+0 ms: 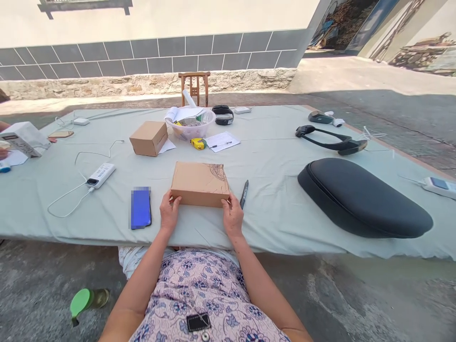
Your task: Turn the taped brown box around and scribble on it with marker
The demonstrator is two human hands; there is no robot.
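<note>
A flat brown cardboard box (200,183) lies closed on the pale green tablecloth (270,190) in front of me. My left hand (168,211) holds its near left corner, fingers curled against the edge. At the near right corner, my right hand (232,213) grips the box the same way. A black pen (244,194) lies just right of the box, close to my right hand. Left of my left hand rests a blue phone (140,207).
A second cardboard box (148,137), a clear bowl of items (190,124), a yellow tape measure (198,143) and paper (223,141) sit further back. A power bank with cable (100,175) lies left, a black cushion (363,197) and black headset (331,140) right. Another person's hand (4,153) shows at far left.
</note>
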